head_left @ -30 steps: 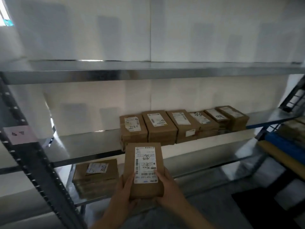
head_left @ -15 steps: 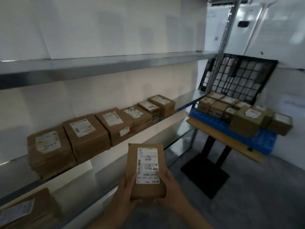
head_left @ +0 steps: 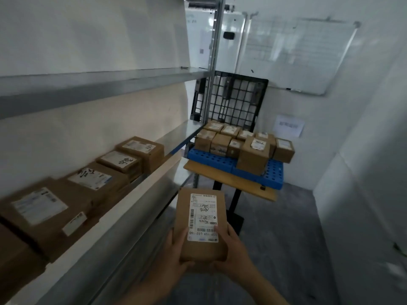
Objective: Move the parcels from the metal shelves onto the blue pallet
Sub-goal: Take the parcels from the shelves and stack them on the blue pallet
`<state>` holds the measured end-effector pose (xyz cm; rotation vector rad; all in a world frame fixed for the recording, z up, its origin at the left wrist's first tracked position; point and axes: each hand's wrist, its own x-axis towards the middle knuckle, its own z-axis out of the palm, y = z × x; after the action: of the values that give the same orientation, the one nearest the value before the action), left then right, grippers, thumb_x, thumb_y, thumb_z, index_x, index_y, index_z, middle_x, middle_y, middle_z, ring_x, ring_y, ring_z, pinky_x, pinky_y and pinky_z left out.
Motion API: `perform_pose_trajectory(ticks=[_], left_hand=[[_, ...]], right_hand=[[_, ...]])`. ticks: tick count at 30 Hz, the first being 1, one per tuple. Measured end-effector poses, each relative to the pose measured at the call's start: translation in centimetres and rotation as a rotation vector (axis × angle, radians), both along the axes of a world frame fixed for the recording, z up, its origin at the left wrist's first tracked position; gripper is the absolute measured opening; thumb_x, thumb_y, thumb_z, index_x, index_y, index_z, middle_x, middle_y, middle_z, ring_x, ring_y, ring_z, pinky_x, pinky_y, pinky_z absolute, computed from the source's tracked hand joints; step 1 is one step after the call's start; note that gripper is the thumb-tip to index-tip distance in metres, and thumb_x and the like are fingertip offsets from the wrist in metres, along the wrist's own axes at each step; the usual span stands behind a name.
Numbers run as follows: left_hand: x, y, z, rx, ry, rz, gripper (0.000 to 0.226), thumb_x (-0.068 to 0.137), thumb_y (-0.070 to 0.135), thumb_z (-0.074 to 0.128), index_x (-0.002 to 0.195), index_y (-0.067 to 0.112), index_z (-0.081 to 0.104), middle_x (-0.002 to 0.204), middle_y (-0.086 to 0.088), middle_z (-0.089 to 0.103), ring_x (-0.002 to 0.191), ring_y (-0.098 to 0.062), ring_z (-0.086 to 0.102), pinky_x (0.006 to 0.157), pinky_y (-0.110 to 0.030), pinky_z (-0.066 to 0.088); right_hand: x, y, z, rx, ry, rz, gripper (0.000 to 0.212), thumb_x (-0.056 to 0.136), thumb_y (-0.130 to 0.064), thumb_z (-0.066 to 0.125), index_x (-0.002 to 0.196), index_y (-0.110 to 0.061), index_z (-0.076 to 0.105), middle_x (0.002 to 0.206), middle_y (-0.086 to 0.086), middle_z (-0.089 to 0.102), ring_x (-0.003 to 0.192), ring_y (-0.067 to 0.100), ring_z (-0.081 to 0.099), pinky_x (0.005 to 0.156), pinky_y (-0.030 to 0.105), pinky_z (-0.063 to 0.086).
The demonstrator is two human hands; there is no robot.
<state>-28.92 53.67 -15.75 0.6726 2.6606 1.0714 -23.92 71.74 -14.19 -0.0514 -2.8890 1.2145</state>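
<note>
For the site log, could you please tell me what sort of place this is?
Most likely a small parcel storeroom or sorting room: labelled cardboard parcels line the metal shelves, more are stacked on a blue pallet, and a whiteboard hangs nearby.

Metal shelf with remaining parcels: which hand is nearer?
Left. The left hand grips the held parcel at its edge beside the metal shelf; the right hand grips the opposite edge.

One held parcel [head_left: 201, 219]; five shelf parcels [head_left: 92, 180]; about nine pallet parcels [head_left: 253, 160].
</note>
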Motion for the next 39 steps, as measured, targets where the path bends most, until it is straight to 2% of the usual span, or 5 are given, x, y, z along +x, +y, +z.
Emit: perform_pose_trajectory(ticks=[15,18,21,26,39], left_hand=[[-8.8,15.5,-0.7,0.013,-0.020,-0.210,0.088,0.082,0.026,0.068,0.146,0.029,0.008,0.153,0.002,-0.001,0.139,-0.011,0.019,0.094,-0.002,0.013],[-10.9,19.6,-0.4,0.036,-0.061,-0.224,0.089,0.081,0.023,0.069,0.147,0.027,0.009,0.153,0.001,0.002,0.139,-0.011,0.021,0.108,-0.014,0.024],[-12.9,23.9,0.0,0.015,-0.071,-0.227,0.089,0.080,0.024,0.070,0.147,0.028,0.011,0.152,0.001,0.004,0.138,-0.011,0.023,0.109,-0.019,0.028],[-16.0,31.1,-0.2,-0.010,-0.103,-0.253,0.090,0.080,0.024,0.070,0.147,0.030,0.010,0.152,0.002,0.004,0.138,-0.013,0.023,0.110,-0.022,0.029],[-23.1,46.7,-0.3,-0.056,-0.213,-0.448,0.084,0.082,0.024,0.069,0.146,0.030,0.014,0.152,0.005,0.004,0.140,-0.015,0.018,0.115,-0.030,0.025]], right_hand=[[-5.0,14.2,0.1,0.042,-0.021,-0.197,0.087,0.070,-0.011,0.073,0.139,-0.023,0.020,0.148,0.001,0.011,0.132,0.006,0.020,0.095,-0.006,0.018],[-7.0,18.2,0.1,0.036,0.017,-0.196,0.089,0.068,-0.011,0.076,0.135,-0.025,0.018,0.143,-0.001,0.014,0.121,-0.009,0.017,0.088,-0.012,0.012],[-9.1,22.7,-0.1,0.033,-0.010,-0.209,0.095,0.068,-0.009,0.073,0.140,-0.022,0.013,0.147,0.002,0.011,0.134,0.006,0.019,0.090,-0.012,0.010],[-11.6,29.7,-0.4,-0.001,-0.051,-0.234,0.097,0.068,-0.009,0.073,0.142,-0.024,0.011,0.153,0.005,0.004,0.141,0.014,0.014,0.108,0.009,0.020],[-15.5,44.1,-1.7,-0.001,-0.057,-0.427,0.100,0.064,-0.012,0.078,0.141,-0.025,0.015,0.152,0.000,0.013,0.134,0.009,0.023,0.092,-0.007,0.018]])
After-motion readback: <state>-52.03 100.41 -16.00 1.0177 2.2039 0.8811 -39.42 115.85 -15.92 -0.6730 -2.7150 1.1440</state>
